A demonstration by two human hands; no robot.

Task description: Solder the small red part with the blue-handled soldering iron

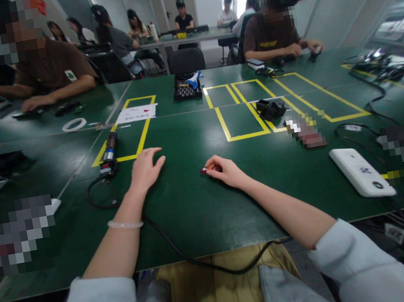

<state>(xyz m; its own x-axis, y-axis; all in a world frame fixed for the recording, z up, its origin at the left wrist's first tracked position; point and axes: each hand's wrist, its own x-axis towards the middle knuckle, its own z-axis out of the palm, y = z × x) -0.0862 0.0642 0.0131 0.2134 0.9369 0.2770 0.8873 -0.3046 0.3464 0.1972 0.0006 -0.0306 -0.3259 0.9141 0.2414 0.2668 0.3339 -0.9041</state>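
Note:
My right hand (pixel 225 170) is closed in a pinch over the middle of the green table (pixel 193 215). A small red piece (pixel 204 170) with a dark tip pokes out from between its thumb and fingertips; its exact kind is too small to tell. My left hand (pixel 146 170) has its thumb and fingers apart with nothing in them, low over the table. Left of that hand lies a dark cylindrical device (pixel 110 149) with a blue band and a black cable. Beyond it, a white sheet (pixel 137 113) bears a small red mark or piece.
At the back stands a black tray (pixel 186 88) with a blue-and-white item. A black bracket-like part (pixel 270 108) sits inside yellow tape outlines. To the right lie a phone-like object (pixel 305 133) and a white power bank (pixel 362 172). A black cable (pixel 181 253) crosses the table's front edge. Co-workers sit opposite.

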